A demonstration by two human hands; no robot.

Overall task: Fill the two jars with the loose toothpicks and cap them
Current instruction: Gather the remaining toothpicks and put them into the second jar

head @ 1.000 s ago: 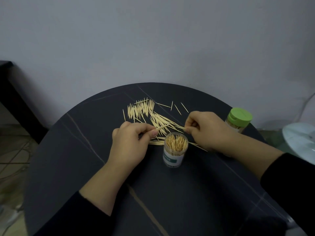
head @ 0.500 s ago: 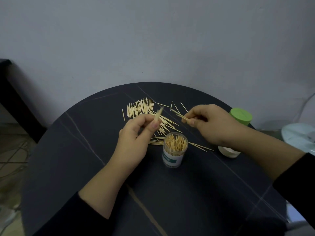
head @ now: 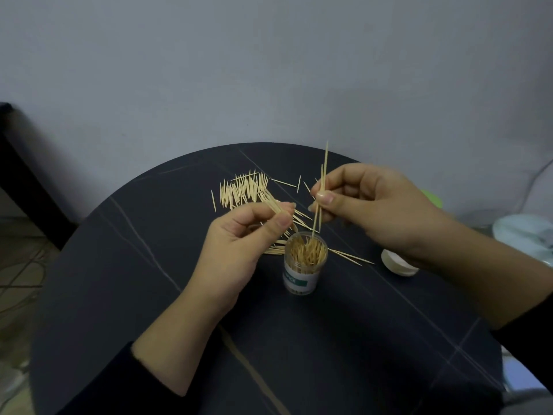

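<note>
An open clear jar (head: 301, 276) with a white and green label stands mid-table, packed with upright toothpicks. My right hand (head: 374, 208) pinches a few toothpicks (head: 322, 187) held nearly upright, their lower tips just above the jar's mouth. My left hand (head: 239, 238) pinches a small bundle of toothpicks (head: 273, 203) to the left of the jar. A loose pile of toothpicks (head: 242, 190) lies behind my hands. A white cap (head: 396, 263) rests on the table under my right wrist. The second jar's green lid (head: 432, 197) peeks out behind my right hand.
The round dark table (head: 299, 348) has its edge close on every side. A grey wall stands right behind it. A pale round object (head: 523, 235) sits off the table at the right. Dark furniture (head: 18, 175) stands at the left.
Both hands have lifted off the table with toothpicks. My right hand has turned its toothpicks upright and brought them over the jar. My left hand has risen with its bundle.
</note>
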